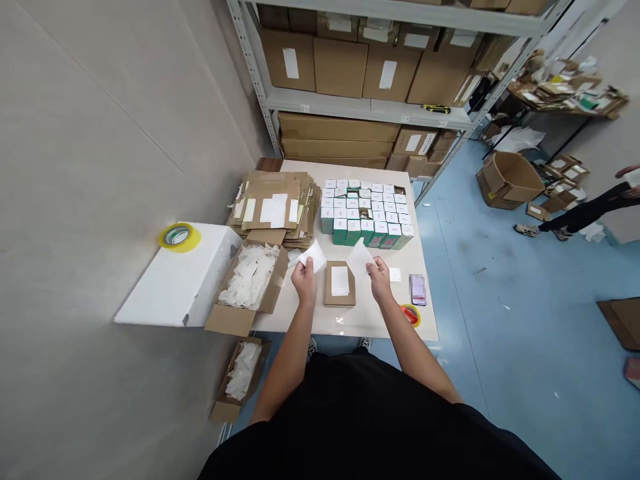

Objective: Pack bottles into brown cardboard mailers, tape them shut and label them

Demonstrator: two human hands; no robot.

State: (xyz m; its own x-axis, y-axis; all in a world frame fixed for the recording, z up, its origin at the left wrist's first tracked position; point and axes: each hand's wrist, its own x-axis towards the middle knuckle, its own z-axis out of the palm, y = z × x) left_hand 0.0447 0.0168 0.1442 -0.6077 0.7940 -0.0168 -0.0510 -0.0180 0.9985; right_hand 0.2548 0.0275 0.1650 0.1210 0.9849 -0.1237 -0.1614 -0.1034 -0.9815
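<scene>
The left hand (304,280) pinches a white slip (314,255). The right hand (379,279) pinches another white sheet (360,259). Between the hands a small brown box (340,284) lies flat on the table (350,320), with bare table in front of it up to the near edge. Green and white boxes (366,212) stand in rows behind. A phone (417,289) and a tape roll (411,315) sit near the right edge. An open box of bags (249,280) hangs over the left edge.

Matt brown cardboard box (340,284); thin white paper sheets (314,256); glossy cream table (350,320); glossy yellow tape roll (179,236).
</scene>
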